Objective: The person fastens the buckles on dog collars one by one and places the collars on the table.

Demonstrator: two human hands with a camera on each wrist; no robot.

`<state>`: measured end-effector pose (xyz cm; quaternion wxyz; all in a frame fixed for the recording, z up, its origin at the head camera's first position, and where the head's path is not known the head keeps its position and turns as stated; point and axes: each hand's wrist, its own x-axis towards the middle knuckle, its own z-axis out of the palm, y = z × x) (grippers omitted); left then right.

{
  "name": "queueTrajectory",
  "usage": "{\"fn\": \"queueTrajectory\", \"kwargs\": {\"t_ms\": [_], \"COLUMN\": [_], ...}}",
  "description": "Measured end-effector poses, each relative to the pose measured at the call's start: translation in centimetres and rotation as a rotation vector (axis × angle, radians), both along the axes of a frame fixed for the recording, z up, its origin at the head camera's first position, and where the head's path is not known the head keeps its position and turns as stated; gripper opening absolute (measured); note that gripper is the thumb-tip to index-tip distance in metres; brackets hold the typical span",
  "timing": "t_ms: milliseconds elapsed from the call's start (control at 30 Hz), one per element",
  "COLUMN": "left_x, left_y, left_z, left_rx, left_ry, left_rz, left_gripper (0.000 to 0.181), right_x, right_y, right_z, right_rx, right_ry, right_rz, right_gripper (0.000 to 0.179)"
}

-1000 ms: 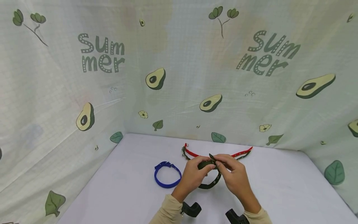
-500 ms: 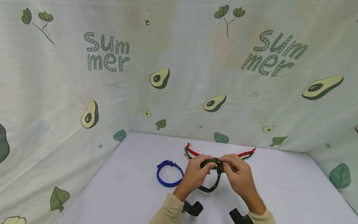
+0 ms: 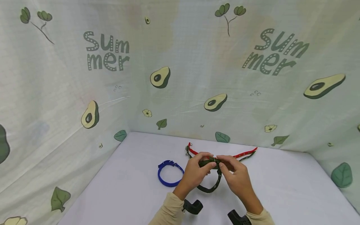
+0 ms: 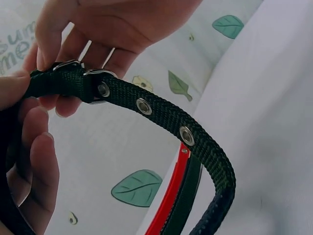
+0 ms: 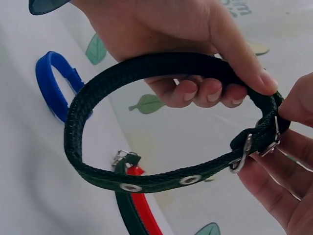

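A dark green collar (image 5: 122, 78) with metal eyelets and a buckle (image 5: 242, 154) hangs as a loop between both hands, its lower curve close over the table in the head view. My left hand (image 3: 194, 171) grips the strap, its thumb on one side and fingers curled behind, as the right wrist view shows. My right hand (image 3: 237, 176) pinches the collar at the buckle between thumb and fingertips. In the left wrist view the strap end (image 4: 73, 83) runs through the metal loops there. A blue collar (image 3: 171, 184) lies as a ring beside my left hand.
Behind the hands, a red collar (image 3: 244, 153) and a dark green strap (image 5: 128, 205) lie side by side on the white table (image 3: 126, 175). A printed cloth (image 3: 180, 62) hangs as walls at the back and sides. Black wrist mounts (image 3: 193, 207) stick out below both hands.
The pointed strap end that stood up above the buckle a second ago now lies down along the collar. Both hands stay on the collar, shifting only a little.
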<state>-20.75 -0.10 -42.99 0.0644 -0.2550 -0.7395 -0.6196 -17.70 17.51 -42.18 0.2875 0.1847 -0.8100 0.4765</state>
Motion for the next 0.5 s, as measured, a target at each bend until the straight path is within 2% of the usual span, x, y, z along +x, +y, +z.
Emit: {"fn": "queueTrajectory", "kwargs": {"t_ms": [133,233,400,500], "left_x": [-0.1,-0.2,-0.3,-0.4], "left_y": [0.1,0.2,0.4,0.4], "left_z": [0.0,-0.1,-0.2,-0.4], "left_rx": [0.065,0.103,0.183,0.187], "left_ry": [-0.035,-0.055,-0.124,-0.146], "left_rz": [0.0,-0.01,-0.039,-0.051], "left_gripper": [0.035,0.03,0.028,0.029], "right_x": [0.2,0.1,-0.1,-0.1], "right_y": [-0.3,-0.3,-0.3,-0.3], "right_z": [-0.1,-0.3,-0.9,-1.3], "right_rx": [-0.065,-0.09,-0.088,-0.097], "right_ry": [-0.124,-0.17,-0.176,-0.155], "right_rz": [-0.035,-0.035,-0.001,0.01], "right_gripper": [0.022,0.025,0.029,0.026]}}
